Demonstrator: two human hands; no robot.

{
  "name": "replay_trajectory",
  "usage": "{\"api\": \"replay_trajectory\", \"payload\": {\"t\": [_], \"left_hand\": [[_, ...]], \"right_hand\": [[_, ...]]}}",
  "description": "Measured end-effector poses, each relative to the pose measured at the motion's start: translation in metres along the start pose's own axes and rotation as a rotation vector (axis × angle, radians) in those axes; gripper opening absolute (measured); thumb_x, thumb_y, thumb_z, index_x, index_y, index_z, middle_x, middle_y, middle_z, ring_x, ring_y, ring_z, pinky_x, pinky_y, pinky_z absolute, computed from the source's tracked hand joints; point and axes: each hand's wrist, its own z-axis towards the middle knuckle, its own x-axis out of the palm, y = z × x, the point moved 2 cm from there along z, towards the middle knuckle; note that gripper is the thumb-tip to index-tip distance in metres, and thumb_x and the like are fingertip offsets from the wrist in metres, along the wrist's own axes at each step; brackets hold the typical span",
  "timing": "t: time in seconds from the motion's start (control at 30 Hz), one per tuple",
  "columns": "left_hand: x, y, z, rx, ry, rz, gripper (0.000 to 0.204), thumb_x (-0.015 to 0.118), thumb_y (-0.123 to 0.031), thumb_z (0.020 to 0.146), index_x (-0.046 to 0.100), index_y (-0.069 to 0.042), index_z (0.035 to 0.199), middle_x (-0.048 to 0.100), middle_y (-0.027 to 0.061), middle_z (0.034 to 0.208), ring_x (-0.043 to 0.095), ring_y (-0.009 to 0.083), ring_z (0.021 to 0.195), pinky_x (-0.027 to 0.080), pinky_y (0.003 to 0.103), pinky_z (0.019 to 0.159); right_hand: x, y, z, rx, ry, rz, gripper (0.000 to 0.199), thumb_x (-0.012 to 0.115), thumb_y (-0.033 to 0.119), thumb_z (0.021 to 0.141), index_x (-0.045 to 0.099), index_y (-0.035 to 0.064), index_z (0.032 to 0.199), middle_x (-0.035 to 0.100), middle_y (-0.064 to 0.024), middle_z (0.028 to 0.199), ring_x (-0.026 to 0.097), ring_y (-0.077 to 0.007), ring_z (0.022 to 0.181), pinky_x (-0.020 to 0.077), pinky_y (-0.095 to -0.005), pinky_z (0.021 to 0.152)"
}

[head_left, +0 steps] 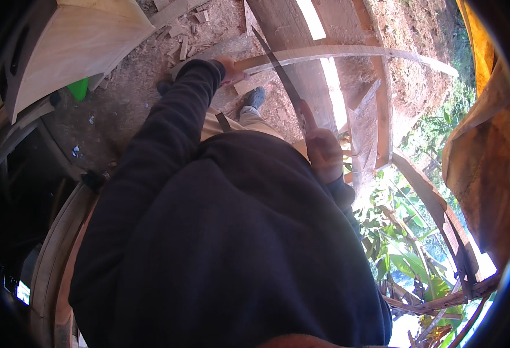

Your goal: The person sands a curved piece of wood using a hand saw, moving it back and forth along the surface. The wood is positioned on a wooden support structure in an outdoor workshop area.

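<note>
My left hand (230, 69), at the end of an outstretched dark sleeve, is closed on the near end of a long, narrow wooden strip (336, 51). The strip runs off to the right across the workbench and appears bowed. In my right hand (323, 152) is the reddish handle of a handsaw (289, 87), with fingers wrapped round it. Its long dark blade tapers away from me and crosses the strip a little right of my left hand. Whether the teeth touch the wood, I cannot tell.
Wide planks (301, 35) form the bench, with a bright gap between them. Offcuts and shavings litter the dirt floor (127, 110) around my shoe (255, 97). A large pale wooden panel (81, 46) stands at far left, near a green object (78, 89). Orange-brown sheeting (481, 156) hangs at right.
</note>
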Motion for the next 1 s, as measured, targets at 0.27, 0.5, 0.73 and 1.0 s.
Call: {"api": "replay_trajectory", "payload": {"t": [0.27, 0.5, 0.73, 1.0], "left_hand": [[0.001, 0.0, -0.017, 0.02, 0.017, -0.069, 0.064, 0.082, -0.067, 0.087, 0.077, -0.004, 0.093, 0.072, 0.008, 0.073, 0.071, 0.0217, 0.065, 0.054, 0.039, 0.065], [-0.014, 0.013, -0.035, 0.025, -0.054, 0.016, 0.063, 0.083, -0.067, 0.086, 0.077, -0.005, 0.097, 0.072, 0.0082, 0.073, 0.07, 0.022, 0.066, 0.054, 0.04, 0.067], [-0.022, 0.05, -0.065, -0.023, -0.092, 0.122, 0.068, 0.08, -0.069, 0.087, 0.079, -0.004, 0.107, 0.077, 0.0133, 0.082, 0.075, 0.0304, 0.08, 0.057, 0.044, 0.078], [0.008, -0.009, -0.064, -0.043, -0.162, 0.1, 0.059, 0.078, -0.061, 0.09, 0.081, -0.01, 0.119, 0.082, 0.0172, 0.108, 0.077, 0.0369, 0.108, 0.056, 0.047, 0.097]], "right_hand": [[0.009, 0.019, 0.001, 0.089, 0.014, -0.032, 0.016, 0.067, -0.006, 0.099, 0.071, 0.0043, 0.11, 0.073, -0.0065, 0.096, 0.068, -0.0124, 0.082, 0.0541, -0.03, 0.076], [-0.001, 0.024, -0.006, -0.005, -0.003, -0.127, 0.014, 0.066, -0.006, 0.099, 0.07, 0.0042, 0.107, 0.073, -0.0077, 0.096, 0.071, -0.0146, 0.083, 0.0541, -0.0301, 0.075], [0.019, 0.013, 0.003, -0.064, 0.051, 0.064, 0.017, 0.063, -0.006, 0.101, 0.069, 0.0054, 0.112, 0.072, -0.0065, 0.097, 0.068, -0.0123, 0.087, 0.0535, -0.0287, 0.079], [0.015, 0.027, 0.007, 0.001, 0.04, -0.127, 0.016, 0.065, -0.004, 0.101, 0.07, 0.0068, 0.111, 0.072, -0.0066, 0.088, 0.067, -0.0136, 0.075, 0.0534, -0.0303, 0.072]]}}
